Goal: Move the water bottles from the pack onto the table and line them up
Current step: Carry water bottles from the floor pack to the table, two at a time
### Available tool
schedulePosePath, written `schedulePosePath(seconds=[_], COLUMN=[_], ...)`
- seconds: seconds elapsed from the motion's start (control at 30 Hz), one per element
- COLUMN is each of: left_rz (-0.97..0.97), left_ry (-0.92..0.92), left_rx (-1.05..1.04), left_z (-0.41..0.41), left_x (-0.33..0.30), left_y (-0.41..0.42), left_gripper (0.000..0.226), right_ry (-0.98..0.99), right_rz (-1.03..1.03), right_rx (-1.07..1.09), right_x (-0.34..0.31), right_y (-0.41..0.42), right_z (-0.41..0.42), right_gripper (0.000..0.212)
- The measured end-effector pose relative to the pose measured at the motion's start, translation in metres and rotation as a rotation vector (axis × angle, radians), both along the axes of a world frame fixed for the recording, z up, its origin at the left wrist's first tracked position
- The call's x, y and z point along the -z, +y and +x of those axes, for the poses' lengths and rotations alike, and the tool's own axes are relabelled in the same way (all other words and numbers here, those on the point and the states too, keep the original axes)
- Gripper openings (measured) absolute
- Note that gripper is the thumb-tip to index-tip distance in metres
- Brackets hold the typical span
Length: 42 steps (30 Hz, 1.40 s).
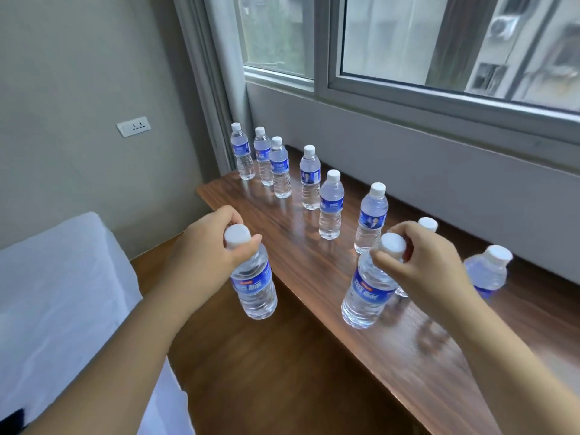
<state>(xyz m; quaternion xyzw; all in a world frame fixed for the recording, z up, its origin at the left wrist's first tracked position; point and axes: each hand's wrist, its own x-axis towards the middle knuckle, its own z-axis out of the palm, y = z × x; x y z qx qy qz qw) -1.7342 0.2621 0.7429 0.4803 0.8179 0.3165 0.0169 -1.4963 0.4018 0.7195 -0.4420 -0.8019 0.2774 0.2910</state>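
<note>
Each hand holds a clear water bottle with a blue label and white cap, gripped at the neck. My left hand (207,246) carries one bottle (254,284) in the air, left of the wooden table's edge. My right hand (420,265) holds the other bottle (367,293) over the near part of the wooden table (314,262); I cannot tell whether its base touches the surface. Several more bottles (331,205) stand upright in a row running from the far left corner toward me. Another bottle (488,271) stands to the right of my right hand. The pack is out of view.
A grey wall and a window sill (408,98) run along the table's far side. White bedding (62,293) lies at the left. A wall socket (134,126) sits on the left wall. Wooden floor (266,372) shows below the table edge.
</note>
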Motion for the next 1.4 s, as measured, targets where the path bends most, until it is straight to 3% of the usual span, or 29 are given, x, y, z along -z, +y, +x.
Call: schedulePosePath(seconds=[0.7,1.03,1.4], left_rz=[-0.091,-0.218,-0.261], left_ry=[-0.025,-0.001,0.045], left_rx=[0.145,0.390,0.526], left_z=[-0.279,-0.355,-0.387], left_x=[0.048,0.072,0.093], left_y=[0.212,0.296,0.322], left_gripper=[0.027,0.027,0.026], right_ry=[-0.016,-0.072,-0.096], right_rz=[-0.075,-0.150,-0.173], right_rx=[0.031,0.256,0.378], right_x=[0.045,0.063,0.081], right_y=[0.151,0.184,0.181], right_z=[-0.275,-0.353,-0.384], right_gripper=[0.018,0.019,0.020])
